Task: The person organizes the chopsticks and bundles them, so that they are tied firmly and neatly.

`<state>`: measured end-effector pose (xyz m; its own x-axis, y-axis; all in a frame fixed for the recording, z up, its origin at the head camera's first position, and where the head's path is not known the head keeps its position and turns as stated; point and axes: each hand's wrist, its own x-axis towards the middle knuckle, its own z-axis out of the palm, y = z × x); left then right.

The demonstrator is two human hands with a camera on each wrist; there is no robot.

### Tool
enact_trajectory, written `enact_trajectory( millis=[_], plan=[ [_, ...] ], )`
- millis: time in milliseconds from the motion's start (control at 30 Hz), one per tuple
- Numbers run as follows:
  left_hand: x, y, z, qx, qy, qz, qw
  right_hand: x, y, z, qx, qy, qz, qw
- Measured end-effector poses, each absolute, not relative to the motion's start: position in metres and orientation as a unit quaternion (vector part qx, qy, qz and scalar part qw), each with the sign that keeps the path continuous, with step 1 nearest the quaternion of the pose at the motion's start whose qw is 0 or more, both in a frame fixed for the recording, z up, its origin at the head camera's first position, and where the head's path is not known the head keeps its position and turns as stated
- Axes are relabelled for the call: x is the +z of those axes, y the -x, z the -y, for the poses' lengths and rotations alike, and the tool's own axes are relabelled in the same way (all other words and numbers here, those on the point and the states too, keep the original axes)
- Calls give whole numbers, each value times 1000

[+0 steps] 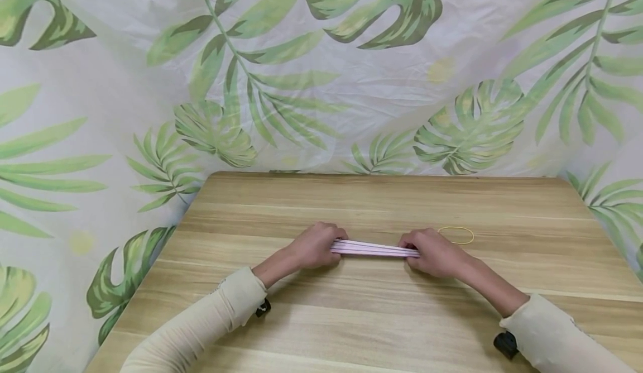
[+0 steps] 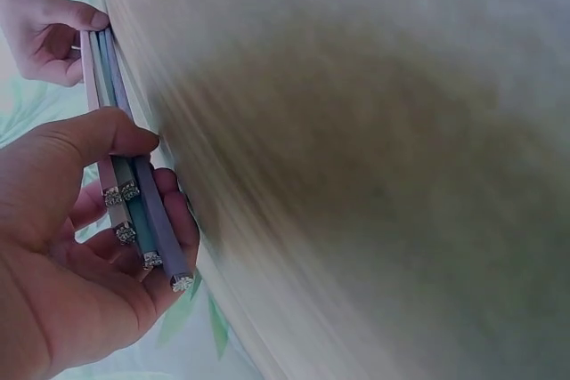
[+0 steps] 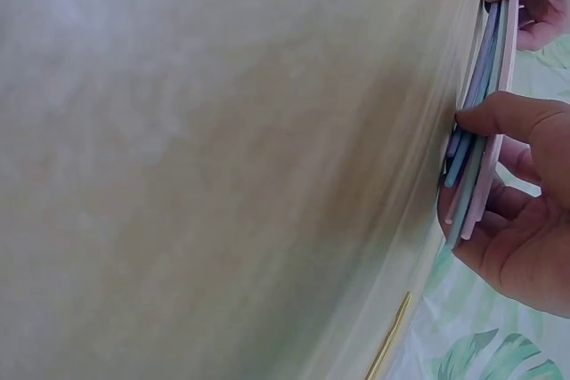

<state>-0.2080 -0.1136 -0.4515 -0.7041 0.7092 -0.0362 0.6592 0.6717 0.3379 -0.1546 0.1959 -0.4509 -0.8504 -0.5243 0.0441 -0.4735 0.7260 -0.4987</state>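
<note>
A bundle of pastel chopsticks (image 1: pixel 374 248) in pink, green, blue and purple is held level, low over the table, between both hands. My left hand (image 1: pixel 318 245) grips the thicker ends; in the left wrist view their silver, glittery tips (image 2: pixel 182 283) stick out unevenly past the fingers. The narrower ends are pinched by my right hand (image 1: pixel 438 253). In the right wrist view these chopsticks (image 3: pixel 481 175) also end at different lengths, with the thumb on one side and fingers behind. Part of the bundle is hidden inside each hand.
A thin yellow rubber band (image 1: pixel 473 236) lies on the wooden table (image 1: pixel 351 317), just beyond my right hand. Leaf-patterned cloth (image 1: pixel 351 99) hangs behind the table's back edge and along its sides.
</note>
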Motion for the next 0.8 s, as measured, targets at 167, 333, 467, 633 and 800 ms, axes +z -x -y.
enact_trajectory(
  millis=[167,333,467,633,800],
  plan=[
    [-451,206,113,172,-374,-907,89,-449,154,-197,-246,266,-931,47],
    [-451,206,113,180,-375,-905,85,-447,155,-199,-248,254,-934,40],
    [-450,206,114,178,-381,-903,82,-447,156,-201,-259,249,-932,48],
    [-449,206,114,177,-380,-904,82,-448,156,-202,-273,252,-927,57],
    [-448,205,115,174,-381,-905,80,-448,154,-200,-267,253,-928,64]
  ],
)
